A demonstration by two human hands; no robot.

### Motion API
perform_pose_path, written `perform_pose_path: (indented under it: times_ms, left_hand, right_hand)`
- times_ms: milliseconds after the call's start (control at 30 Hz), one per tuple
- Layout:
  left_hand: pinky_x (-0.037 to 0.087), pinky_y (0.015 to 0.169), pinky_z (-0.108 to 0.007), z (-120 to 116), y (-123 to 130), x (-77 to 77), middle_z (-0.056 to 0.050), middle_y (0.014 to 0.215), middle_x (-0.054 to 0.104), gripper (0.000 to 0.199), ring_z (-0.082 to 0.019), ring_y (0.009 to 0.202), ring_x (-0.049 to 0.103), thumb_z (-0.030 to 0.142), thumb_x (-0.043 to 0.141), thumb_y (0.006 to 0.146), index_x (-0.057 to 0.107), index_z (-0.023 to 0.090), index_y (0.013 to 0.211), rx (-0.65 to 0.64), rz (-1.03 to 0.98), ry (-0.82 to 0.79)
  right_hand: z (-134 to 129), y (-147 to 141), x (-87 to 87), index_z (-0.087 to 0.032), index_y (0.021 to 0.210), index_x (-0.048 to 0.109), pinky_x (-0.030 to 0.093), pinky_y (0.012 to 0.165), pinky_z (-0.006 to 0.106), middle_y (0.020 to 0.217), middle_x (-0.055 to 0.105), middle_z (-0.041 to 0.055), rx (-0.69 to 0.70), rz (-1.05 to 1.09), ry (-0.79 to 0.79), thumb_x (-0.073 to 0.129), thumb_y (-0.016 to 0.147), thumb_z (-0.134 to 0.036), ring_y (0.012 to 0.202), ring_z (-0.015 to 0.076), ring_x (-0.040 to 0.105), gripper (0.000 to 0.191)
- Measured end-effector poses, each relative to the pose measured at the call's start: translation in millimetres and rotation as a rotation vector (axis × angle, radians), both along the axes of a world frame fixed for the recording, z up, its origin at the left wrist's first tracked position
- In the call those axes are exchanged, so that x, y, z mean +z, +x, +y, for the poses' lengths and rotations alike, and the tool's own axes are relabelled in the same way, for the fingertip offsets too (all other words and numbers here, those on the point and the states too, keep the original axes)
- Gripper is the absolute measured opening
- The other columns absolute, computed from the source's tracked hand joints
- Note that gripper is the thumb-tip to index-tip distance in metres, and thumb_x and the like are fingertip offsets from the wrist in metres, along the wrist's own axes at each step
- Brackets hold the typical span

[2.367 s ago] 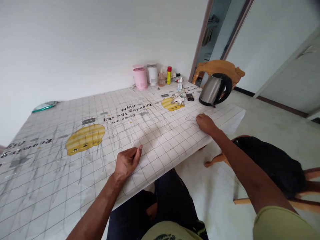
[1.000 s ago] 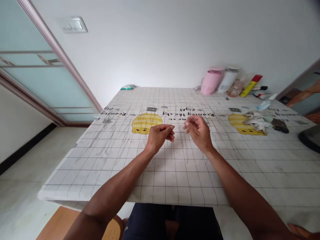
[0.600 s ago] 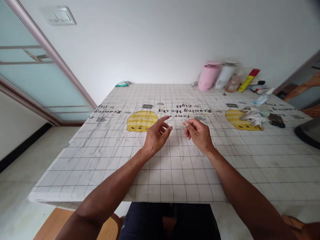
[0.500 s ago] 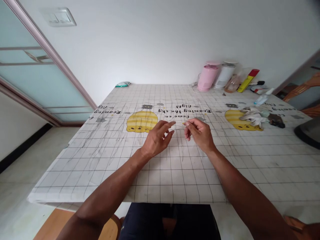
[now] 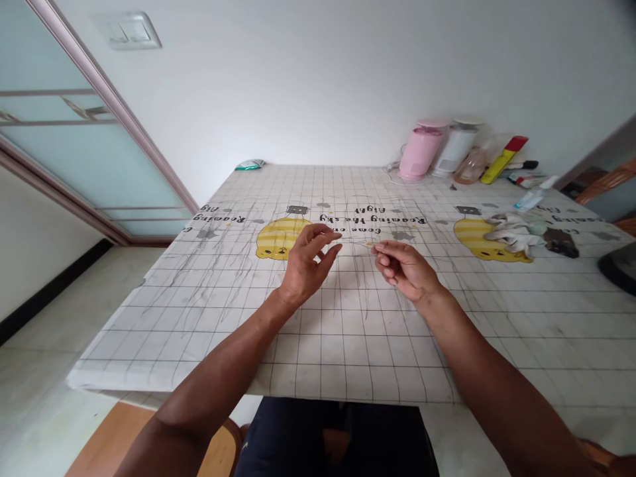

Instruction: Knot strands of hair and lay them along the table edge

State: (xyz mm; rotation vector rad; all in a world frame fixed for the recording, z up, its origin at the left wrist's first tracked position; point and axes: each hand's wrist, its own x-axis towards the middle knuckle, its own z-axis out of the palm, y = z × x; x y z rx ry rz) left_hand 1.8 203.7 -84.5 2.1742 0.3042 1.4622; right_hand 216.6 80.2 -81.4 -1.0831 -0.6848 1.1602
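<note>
My left hand (image 5: 311, 262) hovers over the tablecloth (image 5: 348, 351), with a gap between its thumb and fingers and nothing visible in it. To its right, my right hand (image 5: 405, 265) is closed in a pinch, thumb against forefinger, the other fingers curled. What it pinches is too fine to make out; a faint thin line runs from its fingertips toward the left hand. Thin dark wavy strands (image 5: 199, 268) streak the cloth left of and between the hands; whether they are loose threads or marks I cannot tell.
Along the wall stand a pink cylinder-shaped device (image 5: 421, 152), a white one (image 5: 454, 149) and a yellow-red box (image 5: 504, 160). Crumpled cloths (image 5: 511, 232), a spray bottle (image 5: 535, 194) and a dark object (image 5: 561, 242) lie at right. A green-white packet (image 5: 250, 164) sits at the back left.
My hands have moved farther apart, the right one shifting right and turning with its pinch kept. My left hand has risen slightly. The whole view has shifted a little.
</note>
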Motion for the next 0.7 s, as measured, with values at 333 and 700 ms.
perform_pose_path:
  times_ms: [333,700]
  left_hand:
    - [0.063,0.09,-0.035,-9,-1,14.9,-0.007,0.107,0.081,0.016,-0.02,0.104,0.076,0.034,0.071,0.105,0.077,0.021,0.098,-0.149,0.003,-0.383]
    - [0.062,0.073,-0.031,-12,4,13.0,-0.006,0.083,0.079,0.015,-0.018,0.076,0.076,0.026,0.074,0.097,0.068,0.019,0.085,-0.054,-0.102,-0.724]
  right_hand:
    - [-2,-9,3.4,-0.015,0.084,0.078,0.034,0.031,0.022,0.061,0.059,-0.0011,0.1,-0.016,-0.103,0.091,0.081,-0.043,0.042,0.0099,0.048,0.03]
    - [2,-26,-0.2,-0.024,0.109,0.083,0.059,0.103,0.047,0.127,0.076,0.0135,0.08,-0.198,0.137,0.065,0.102,-0.069,0.121,0.0317,0.071,0.048]
